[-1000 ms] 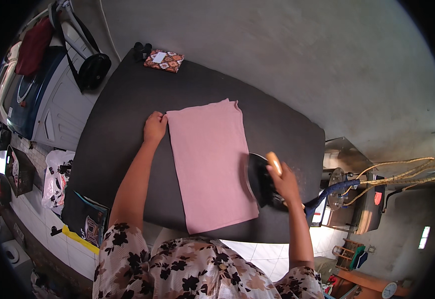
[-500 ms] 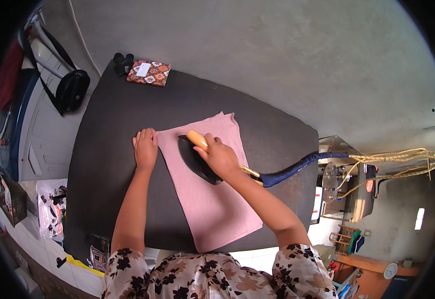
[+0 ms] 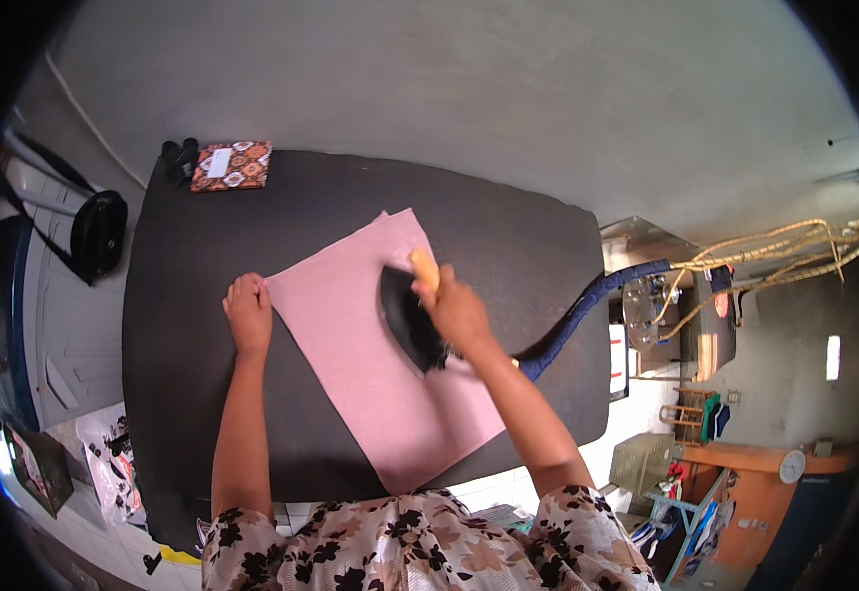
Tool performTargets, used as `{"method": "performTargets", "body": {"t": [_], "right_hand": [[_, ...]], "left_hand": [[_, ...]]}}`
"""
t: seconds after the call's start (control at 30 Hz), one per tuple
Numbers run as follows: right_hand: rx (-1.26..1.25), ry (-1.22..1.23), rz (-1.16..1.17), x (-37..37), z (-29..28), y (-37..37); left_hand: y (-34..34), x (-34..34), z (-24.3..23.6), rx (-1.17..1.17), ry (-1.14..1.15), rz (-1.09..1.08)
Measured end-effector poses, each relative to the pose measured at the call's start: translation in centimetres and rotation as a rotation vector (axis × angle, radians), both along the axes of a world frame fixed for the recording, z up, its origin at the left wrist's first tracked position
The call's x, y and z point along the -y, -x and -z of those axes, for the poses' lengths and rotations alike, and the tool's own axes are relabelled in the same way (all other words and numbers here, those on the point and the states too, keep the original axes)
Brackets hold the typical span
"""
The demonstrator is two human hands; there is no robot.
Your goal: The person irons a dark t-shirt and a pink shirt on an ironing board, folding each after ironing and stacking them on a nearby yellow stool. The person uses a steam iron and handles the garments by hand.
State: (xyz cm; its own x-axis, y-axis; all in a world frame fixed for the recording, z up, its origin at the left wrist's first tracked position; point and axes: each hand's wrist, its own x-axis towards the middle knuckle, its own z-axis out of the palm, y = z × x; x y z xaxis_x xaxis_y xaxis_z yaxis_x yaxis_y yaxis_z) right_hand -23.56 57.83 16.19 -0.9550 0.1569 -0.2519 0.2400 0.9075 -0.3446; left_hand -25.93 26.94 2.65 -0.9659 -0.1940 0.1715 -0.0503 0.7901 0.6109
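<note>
At the near edge, a floral-print sleeved top (image 3: 420, 542) in cream, brown and black fills the bottom of the view, and both bare forearms run up from it over the dark, matte, rounded-corner pressing table (image 3: 183, 394). Spread flat on that table lies the pink rectangular cloth (image 3: 351, 345), soft and felt-like, set at a slant so one corner hangs just past the near table edge and the opposite corner points to the far side.

On the left, the left hand (image 3: 248, 313) lies palm down, fingers together and flat, pressing the table right at the cloth's left edge and gripping nothing. On the right, the right hand (image 3: 459, 313) is curled tight around the yellowish wooden handle (image 3: 425, 268) of a black, boat-shaped iron (image 3: 408, 317), whose sole sits flat on the upper middle of the pink cloth. A thick blue fabric-wrapped hose (image 3: 587, 305) leaves the iron behind the wrist and arcs off the right side of the table, up toward tangled pale yellow cords (image 3: 784, 256).

Farther out, at the far left corner of the table, a small flat rectangular pouch (image 3: 232, 164) with an orange, brown and white woven pattern rests beside a small black lumpy object (image 3: 178, 155). Beyond the table rises a plain grey plastered wall (image 3: 469, 89), rough and mottled.
</note>
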Motion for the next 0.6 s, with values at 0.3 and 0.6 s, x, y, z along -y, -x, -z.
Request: {"method": "performTargets", "body": {"t": [0.3,0.6], "right_hand": [[-0.033,-0.169,0.297,-5.8,2.1,-10.7],[0.075,0.045,0.108,-8.2,-1.6,-12.2]], "left_hand": [[-4.8,-4.4,-2.3,0.166,0.463,0.440],[-6.1,-4.9,-3.3,0.078,0.404,0.505]]}}
